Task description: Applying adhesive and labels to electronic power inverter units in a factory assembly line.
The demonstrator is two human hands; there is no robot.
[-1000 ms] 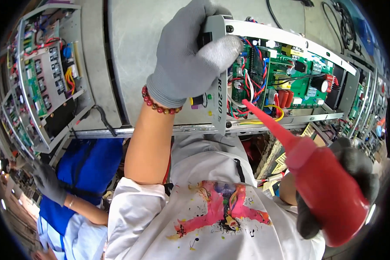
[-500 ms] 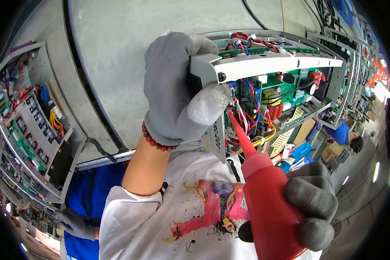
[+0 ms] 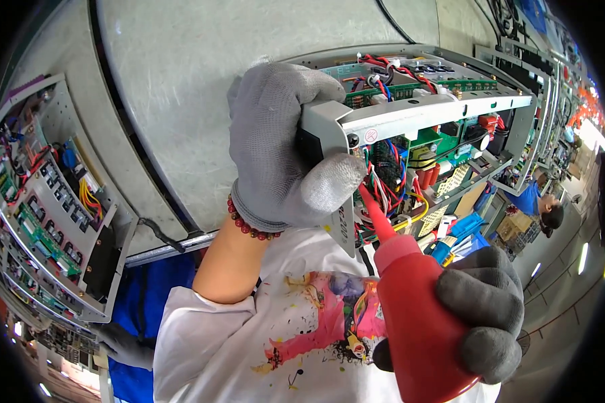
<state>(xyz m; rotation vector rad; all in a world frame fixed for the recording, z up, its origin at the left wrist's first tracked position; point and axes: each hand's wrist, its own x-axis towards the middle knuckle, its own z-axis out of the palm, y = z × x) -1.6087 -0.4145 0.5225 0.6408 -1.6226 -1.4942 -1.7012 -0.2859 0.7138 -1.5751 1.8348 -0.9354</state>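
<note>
Bottle: red squeeze bottle (image 3: 420,316), low and right of the chassis, long axis tilted; its thin nozzle points up and left into the wiring.
Nozzle tip: at the lower left corner of the chassis interior, among red and blue wires; whether it touches a part is probably not readable here.
Right hand: dark-gloved right hand (image 3: 480,312), fingers curled tight round the bottle's body.
Left hand: grey-gloved left hand (image 3: 282,144), fingers wrapped over the chassis's left end, thumb pressed on its front edge.
Chassis: open metal chassis (image 3: 437,111) with green boards, held up in front of the 1 white shirt (image 3: 249,342).
Change: against 1 s ago, the nozzle has come in from outside the chassis to its wires, and the bottle sits closer under it.
Other unit: second open chassis (image 3: 40,201) far left of the held one.
</note>
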